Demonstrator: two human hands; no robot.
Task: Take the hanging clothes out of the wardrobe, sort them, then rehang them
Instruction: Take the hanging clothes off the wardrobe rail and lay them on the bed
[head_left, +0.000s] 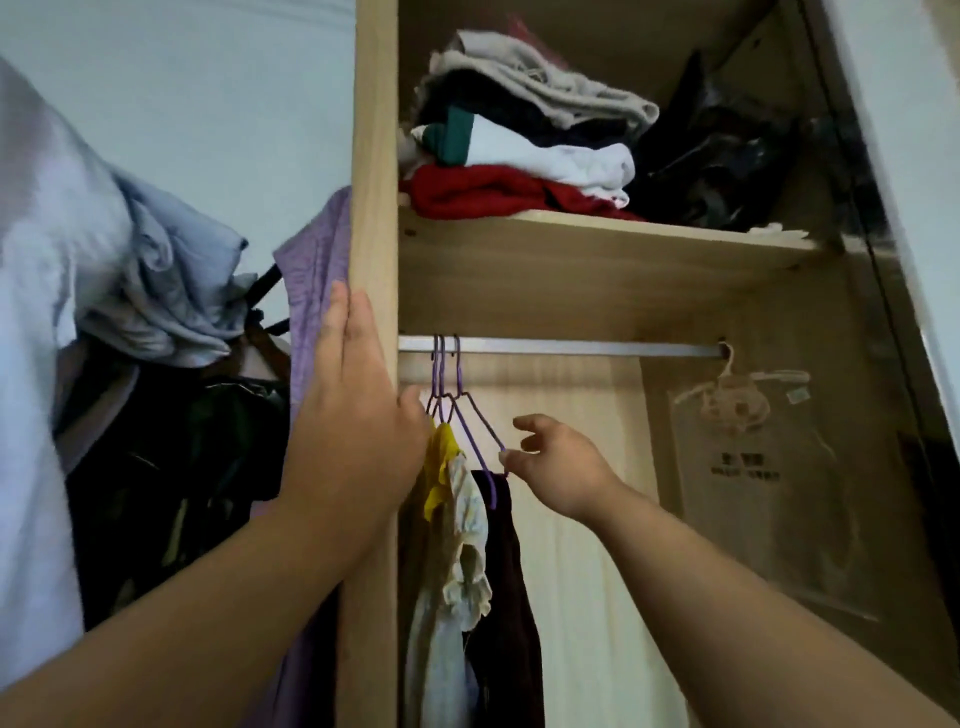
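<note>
Three purple wire hangers (470, 423) hang at the left end of the metal rail (571, 347) in the wooden wardrobe. They carry a yellow garment (441, 470), a cream ruffled garment (467, 561) and a dark maroon garment (511, 582). My right hand (558, 467) pinches the lower arm of the rightmost hanger between thumb and fingertips, just above the maroon garment. My left hand (358, 410) lies flat, fingers straight, against the wardrobe's left side panel (371, 208), its thumb reaching toward the hangers.
A shelf (597, 234) above the rail bears folded clothes (519, 135) and a black bag (717, 156). A clear plastic bag (748, 467) hangs at the rail's right end. Outside on the left hang a purple garment (311, 291), grey-blue fabric (171, 291) and dark clothes (171, 467).
</note>
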